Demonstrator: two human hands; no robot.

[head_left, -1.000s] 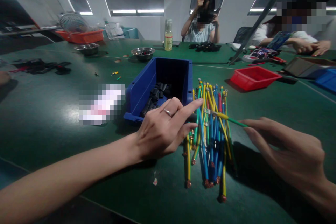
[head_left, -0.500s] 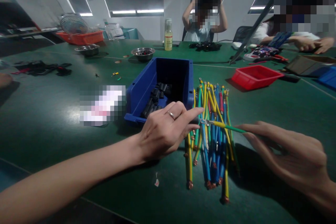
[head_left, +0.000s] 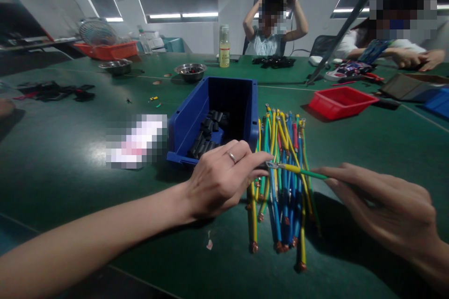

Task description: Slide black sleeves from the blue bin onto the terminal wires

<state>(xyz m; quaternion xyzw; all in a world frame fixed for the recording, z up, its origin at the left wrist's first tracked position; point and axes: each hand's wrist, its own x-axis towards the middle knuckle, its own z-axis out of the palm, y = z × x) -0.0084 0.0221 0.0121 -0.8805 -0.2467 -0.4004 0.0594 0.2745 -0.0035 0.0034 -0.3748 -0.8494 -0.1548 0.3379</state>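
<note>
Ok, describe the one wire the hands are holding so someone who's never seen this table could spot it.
Find the blue bin on the green table; a pile of coloured wires lies right of it. The held wire crosses above that pile, pinched between the right hand and left hand, yellow-green, metal lug leftward.

blue bins (head_left: 196,117): one showing in full, a second (head_left: 437,105) peeking in at the right edge | red trays (head_left: 342,102): one near, one orange (head_left: 108,49) far left | steel bowls: two (head_left: 191,70) (head_left: 115,65) | bottles (head_left: 224,46): one standing | wires (head_left: 284,182): too many overlapping to be counting | wearer's hands: two showing (head_left: 220,180) (head_left: 382,205)
</note>
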